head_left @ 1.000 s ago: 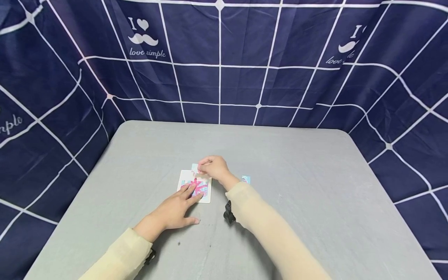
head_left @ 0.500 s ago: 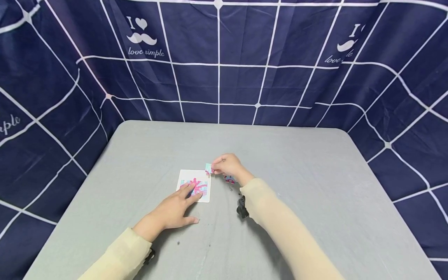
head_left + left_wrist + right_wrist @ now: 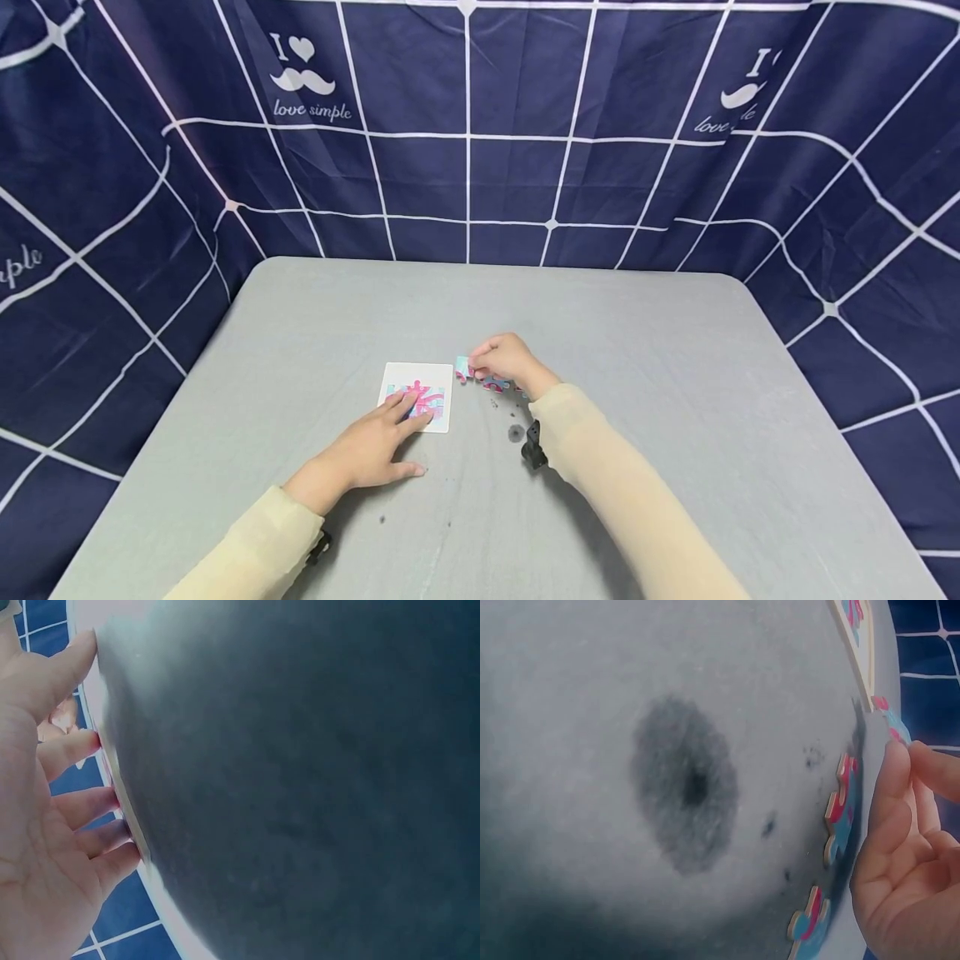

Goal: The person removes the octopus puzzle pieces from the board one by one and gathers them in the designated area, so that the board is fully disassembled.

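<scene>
Pink-and-blue puzzle pieces (image 3: 491, 382), white-bordered puzzle board (image 3: 417, 395), grey table (image 3: 675, 375), navy white-grid backdrop (image 3: 525, 100), cream sleeves (image 3: 622, 500)

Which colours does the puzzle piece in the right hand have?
The puzzle piece is light blue with pink; the head view shows it best.

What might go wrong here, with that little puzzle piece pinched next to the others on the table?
The right hand pinches a puzzle piece only by its edge, so it may slip out. Loose pieces lie right under that hand and could get nudged out of place. The left hand only presses flat fingers on the puzzle board, so the board might slide on the table.
</scene>
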### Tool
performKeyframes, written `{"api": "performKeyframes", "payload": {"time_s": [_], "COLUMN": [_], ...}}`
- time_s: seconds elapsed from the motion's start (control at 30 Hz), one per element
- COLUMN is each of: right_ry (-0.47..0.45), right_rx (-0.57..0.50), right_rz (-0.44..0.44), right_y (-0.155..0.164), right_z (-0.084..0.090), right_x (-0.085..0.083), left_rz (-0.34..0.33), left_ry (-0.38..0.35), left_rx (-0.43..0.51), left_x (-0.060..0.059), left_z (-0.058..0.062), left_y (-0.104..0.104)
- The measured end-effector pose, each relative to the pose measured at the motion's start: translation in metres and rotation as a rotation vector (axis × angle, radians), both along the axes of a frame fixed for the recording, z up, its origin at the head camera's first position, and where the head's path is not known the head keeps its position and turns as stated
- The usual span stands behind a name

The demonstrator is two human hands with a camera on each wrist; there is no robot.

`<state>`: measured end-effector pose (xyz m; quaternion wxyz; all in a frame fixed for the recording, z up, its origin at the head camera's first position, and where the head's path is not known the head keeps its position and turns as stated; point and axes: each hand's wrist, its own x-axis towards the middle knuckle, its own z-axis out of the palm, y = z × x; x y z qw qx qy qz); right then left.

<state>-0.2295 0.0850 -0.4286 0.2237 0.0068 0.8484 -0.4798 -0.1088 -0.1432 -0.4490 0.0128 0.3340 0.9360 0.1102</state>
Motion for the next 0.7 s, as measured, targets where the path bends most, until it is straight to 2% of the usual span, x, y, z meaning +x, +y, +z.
{"api": "performKeyframes", "payload": {"time_s": [0.5, 0.7], "right_ry": [0.013, -0.015], "right_rx": [0.033, -0.009], "right_rz": [0.020, -0.001], "right_y": [0.0013, -0.0002], "right_z": [-0.0030, -0.0046], "right_x": [0.0041, 0.0059], "left_rz": [-0.011, -0.006], "left_ry": [0.009, 0.010], "left_rx": [0.022, 0.014], "left_x": [0.0006, 0.0005], "left_z": [0.0008, 0.0003], "left_y": [-0.0009, -0.0009]}}
